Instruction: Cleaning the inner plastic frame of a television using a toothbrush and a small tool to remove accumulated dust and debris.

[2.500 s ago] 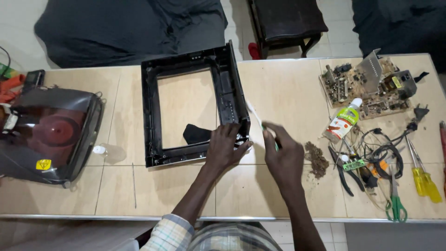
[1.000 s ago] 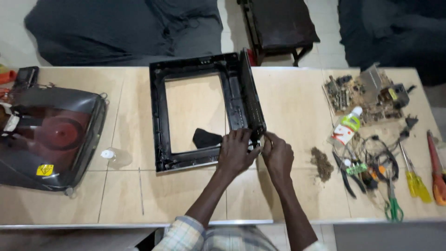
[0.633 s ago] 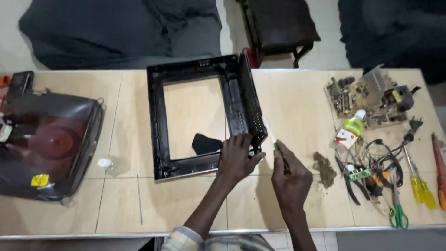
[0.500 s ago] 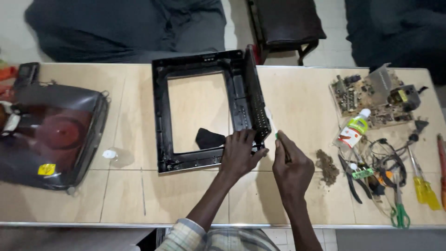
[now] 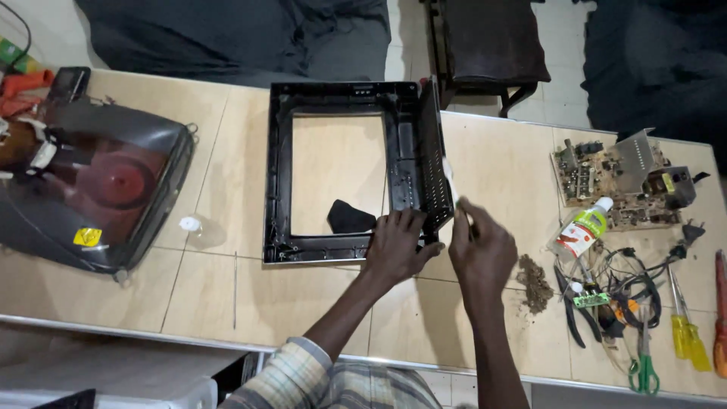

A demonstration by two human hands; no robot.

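Observation:
A black plastic television frame (image 5: 279, 174) lies flat on the tan table, its perforated right wall (image 5: 433, 163) standing upright. My left hand (image 5: 397, 246) rests palm down on the frame's near right corner. My right hand (image 5: 481, 250) is just right of that corner, closed on a slim pale tool (image 5: 451, 178) whose tip lies against the outside of the right wall. A scrap of black cloth (image 5: 350, 218) lies inside the frame's opening, close to my left hand.
A picture tube (image 5: 98, 189) lies at the left. On the right are a circuit board (image 5: 621, 182), a small bottle (image 5: 581, 231), a dust pile (image 5: 534, 282), tangled wires (image 5: 644, 280), yellow screwdrivers (image 5: 685, 333) and scissors (image 5: 644, 371). A dark chair (image 5: 492, 45) stands beyond the table.
My right hand left the frame's corner, where it was beside my left hand, and now holds the tool against the right wall. My left hand has stayed on the corner.

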